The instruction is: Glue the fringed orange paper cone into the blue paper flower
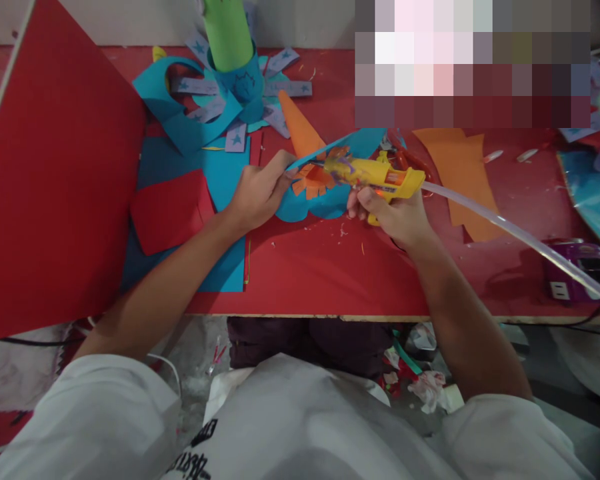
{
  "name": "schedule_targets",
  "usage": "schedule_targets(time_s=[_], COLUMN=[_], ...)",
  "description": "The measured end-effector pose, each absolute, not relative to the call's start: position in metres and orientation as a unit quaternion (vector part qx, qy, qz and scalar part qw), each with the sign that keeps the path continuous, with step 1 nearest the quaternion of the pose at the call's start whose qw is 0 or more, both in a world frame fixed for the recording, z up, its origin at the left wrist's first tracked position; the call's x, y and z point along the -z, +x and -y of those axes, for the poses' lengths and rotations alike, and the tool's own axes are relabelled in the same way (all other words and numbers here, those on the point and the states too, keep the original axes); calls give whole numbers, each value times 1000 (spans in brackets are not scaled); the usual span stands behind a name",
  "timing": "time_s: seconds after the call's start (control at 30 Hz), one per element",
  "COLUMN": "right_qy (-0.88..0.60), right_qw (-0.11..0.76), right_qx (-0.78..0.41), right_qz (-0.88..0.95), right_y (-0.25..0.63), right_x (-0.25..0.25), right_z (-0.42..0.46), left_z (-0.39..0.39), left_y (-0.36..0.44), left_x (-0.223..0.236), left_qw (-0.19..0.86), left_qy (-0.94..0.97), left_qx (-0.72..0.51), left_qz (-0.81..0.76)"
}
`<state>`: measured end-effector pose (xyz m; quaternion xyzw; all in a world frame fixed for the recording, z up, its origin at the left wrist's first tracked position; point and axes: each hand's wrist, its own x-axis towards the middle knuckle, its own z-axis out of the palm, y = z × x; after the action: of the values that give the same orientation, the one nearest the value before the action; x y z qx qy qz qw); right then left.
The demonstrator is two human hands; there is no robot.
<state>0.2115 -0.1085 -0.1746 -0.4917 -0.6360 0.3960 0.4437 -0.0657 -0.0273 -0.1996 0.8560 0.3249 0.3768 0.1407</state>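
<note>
My right hand (397, 212) is wrapped round a yellow hot glue gun (375, 175), and a long clear glue stick (510, 227) trails out of its back to the right. The gun's nozzle points left, close to the edge of a blue paper strip (345, 147). Fingers of my left hand (263, 190) pinch the left end of that strip. Below the gun lies a scalloped blue paper piece (295, 208) with a fringed orange paper piece (313, 183) on it. An orange paper cone (300, 123) stands just behind. Whether nozzle and strip touch, I cannot tell.
Blue sheets (225, 253) and a folded red paper (173, 210) lie left, beside an upright red board (65, 173). A green-and-blue paper tube (230, 40) stands behind. Orange paper (463, 180) and a purple device (577, 270) are right. The table's front edge (330, 317) runs before me.
</note>
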Motion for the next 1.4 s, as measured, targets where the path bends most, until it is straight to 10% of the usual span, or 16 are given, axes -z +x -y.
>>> schedule_targets(time_s=[0.87, 1.4], right_qy=[-474, -454], right_qw=[429, 334], right_qx=[-437, -111], right_qz=[632, 818], right_y=[214, 221], right_x=[176, 163], right_z=[106, 114], left_z=[30, 28], left_y=[-67, -63], left_x=[199, 194], left_qw=[147, 163], left_qy=[859, 851], left_qx=[-359, -373], left_qz=[-334, -332])
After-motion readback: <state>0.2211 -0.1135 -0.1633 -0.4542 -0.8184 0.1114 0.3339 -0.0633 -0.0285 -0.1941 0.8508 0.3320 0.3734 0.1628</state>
